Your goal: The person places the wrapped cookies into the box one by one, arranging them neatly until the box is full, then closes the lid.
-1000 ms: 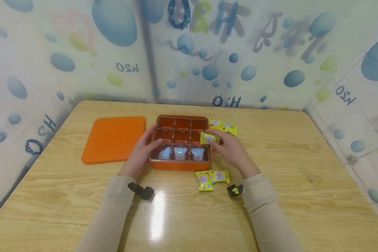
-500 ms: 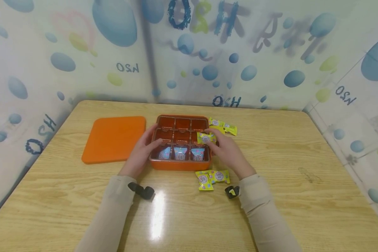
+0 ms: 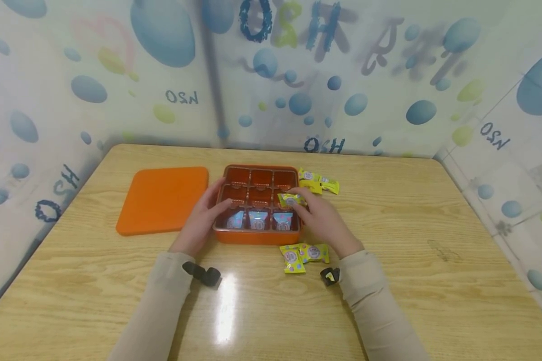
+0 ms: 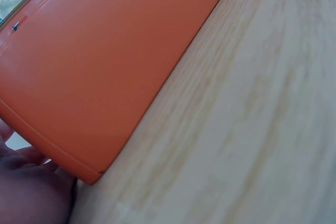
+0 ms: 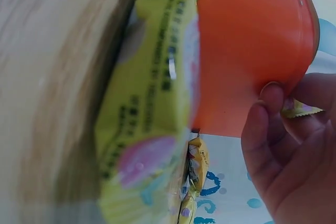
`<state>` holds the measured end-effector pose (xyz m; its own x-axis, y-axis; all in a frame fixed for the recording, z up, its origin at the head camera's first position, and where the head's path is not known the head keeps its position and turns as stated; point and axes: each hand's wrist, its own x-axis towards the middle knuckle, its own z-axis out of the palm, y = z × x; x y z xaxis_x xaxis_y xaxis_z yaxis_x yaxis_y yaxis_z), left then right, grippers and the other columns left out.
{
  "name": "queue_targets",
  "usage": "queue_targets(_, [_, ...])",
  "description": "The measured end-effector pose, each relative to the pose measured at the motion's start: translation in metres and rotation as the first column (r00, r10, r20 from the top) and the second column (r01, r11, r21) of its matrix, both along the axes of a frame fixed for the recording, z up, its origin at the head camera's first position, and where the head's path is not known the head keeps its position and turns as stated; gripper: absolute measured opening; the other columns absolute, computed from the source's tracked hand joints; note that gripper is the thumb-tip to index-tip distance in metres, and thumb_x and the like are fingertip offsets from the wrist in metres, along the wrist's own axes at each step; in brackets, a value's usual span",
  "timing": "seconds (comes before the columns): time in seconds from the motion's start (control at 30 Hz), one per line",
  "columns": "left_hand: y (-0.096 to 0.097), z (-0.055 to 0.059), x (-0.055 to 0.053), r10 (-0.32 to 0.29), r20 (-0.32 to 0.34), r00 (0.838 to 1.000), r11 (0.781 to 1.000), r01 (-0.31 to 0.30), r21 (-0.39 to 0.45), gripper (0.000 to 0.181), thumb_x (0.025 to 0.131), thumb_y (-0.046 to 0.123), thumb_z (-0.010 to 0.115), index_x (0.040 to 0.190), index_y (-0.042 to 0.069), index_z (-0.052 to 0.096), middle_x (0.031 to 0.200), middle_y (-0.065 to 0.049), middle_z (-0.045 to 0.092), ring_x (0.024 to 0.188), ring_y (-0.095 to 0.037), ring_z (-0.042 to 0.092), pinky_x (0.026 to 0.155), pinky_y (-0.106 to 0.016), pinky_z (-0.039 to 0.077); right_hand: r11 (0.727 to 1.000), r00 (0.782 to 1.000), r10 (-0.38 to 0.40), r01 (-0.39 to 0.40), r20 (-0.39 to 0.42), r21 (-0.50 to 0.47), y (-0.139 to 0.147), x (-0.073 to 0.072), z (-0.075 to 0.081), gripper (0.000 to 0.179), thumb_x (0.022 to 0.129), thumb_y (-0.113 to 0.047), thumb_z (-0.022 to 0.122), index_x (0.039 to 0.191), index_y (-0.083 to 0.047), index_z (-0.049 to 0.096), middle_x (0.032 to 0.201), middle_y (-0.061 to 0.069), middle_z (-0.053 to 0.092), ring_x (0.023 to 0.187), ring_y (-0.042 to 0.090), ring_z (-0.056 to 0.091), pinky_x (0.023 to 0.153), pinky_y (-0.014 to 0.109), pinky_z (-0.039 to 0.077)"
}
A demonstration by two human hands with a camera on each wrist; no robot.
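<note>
Wooden table (image 3: 433, 225) before a bubble-printed wall (image 3: 235, 90), two hands at an orange nine-compartment box (image 3: 257, 237).
Right hand (image 3: 322, 218) pinches a yellow candy packet (image 3: 289, 200) at the middle row's right compartment; more yellow packets (image 3: 329, 185) lie just beyond its fingers, two (image 3: 291, 259) nearer the person. Left hand (image 3: 201, 218) grips the box's side, thumb on the rim, orange lid (image 3: 162, 200) left of its fingers, three blue packets (image 3: 257, 219) in the row nearer than that thumb.

Mirrored "H2O" lettering (image 3: 288, 24) stands in several places on the wall (image 3: 271, 98).
</note>
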<state>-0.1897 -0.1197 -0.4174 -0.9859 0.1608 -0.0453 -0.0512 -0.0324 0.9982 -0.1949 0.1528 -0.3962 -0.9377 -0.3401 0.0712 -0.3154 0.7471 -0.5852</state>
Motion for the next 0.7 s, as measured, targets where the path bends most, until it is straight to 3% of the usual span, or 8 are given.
queue_targets(0.1, [0.0003,-0.0002,-0.0014,0.002,-0.018,1.000,1.000,-0.002,-0.011,0.062,0.087,0.024,0.057,0.141,0.022,0.026,0.146,0.004,0.020,0.132,-0.015,0.016,0.106,-0.041,0.016,1.000,1.000,0.007,-0.007,0.007,0.000,0.0000,-0.0006,0.0005,0.036,0.094,-0.032,0.042,0.129,-0.027,0.040,0.082,-0.002,0.058,0.061,0.015,0.050,0.055,0.030,0.043])
queue_targets(0.23, [-0.0016,-0.0069,-0.0055,0.010,-0.036,0.999,1.000,-0.010,-0.026,0.059,0.089,0.019,0.055,0.140,0.023,0.027,0.145,0.005,0.022,0.132,-0.015,0.017,0.106,-0.042,0.015,1.000,1.000,0.006,-0.006,0.010,0.024,-0.0014,-0.0006,0.0001,0.034,0.094,-0.033,0.042,0.127,-0.025,0.044,0.084,-0.003,0.058,0.065,0.015,0.051,0.058,0.029,0.044])
queue_targets(0.37, [-0.0018,-0.0064,-0.0042,0.004,-0.021,1.000,1.000,-0.004,-0.010,0.059,0.089,0.021,0.055,0.141,0.024,0.026,0.145,0.006,0.021,0.131,-0.014,0.016,0.106,-0.042,0.017,0.998,1.000,-0.004,0.004,0.000,0.061,-0.0034,-0.0004,-0.0023,0.033,0.094,-0.034,0.042,0.125,-0.025,0.047,0.091,-0.006,0.058,0.071,0.013,0.051,0.061,0.028,0.044])
queue_targets(0.43, [-0.0003,-0.0004,-0.0009,-0.002,-0.009,1.000,1.000,0.002,-0.001,0.060,0.089,0.021,0.055,0.141,0.023,0.025,0.146,0.004,0.020,0.132,-0.016,0.016,0.105,-0.042,0.018,0.998,1.000,-0.003,0.003,-0.001,0.066,-0.0037,-0.0002,-0.0027,0.032,0.094,-0.034,0.041,0.124,-0.025,0.047,0.093,-0.007,0.058,0.073,0.012,0.052,0.063,0.029,0.045])
queue_targets(0.7, [-0.0008,0.0001,-0.0005,-0.008,-0.014,1.000,1.000,0.008,-0.005,0.068,0.083,0.032,0.060,0.141,0.023,0.025,0.146,0.004,0.020,0.131,-0.016,0.017,0.105,-0.042,0.019,0.997,1.000,0.009,-0.008,-0.014,0.072,-0.0043,-0.0005,-0.0046,0.031,0.094,-0.033,0.042,0.123,-0.024,0.049,0.101,-0.005,0.058,0.078,0.012,0.053,0.069,0.032,0.046])
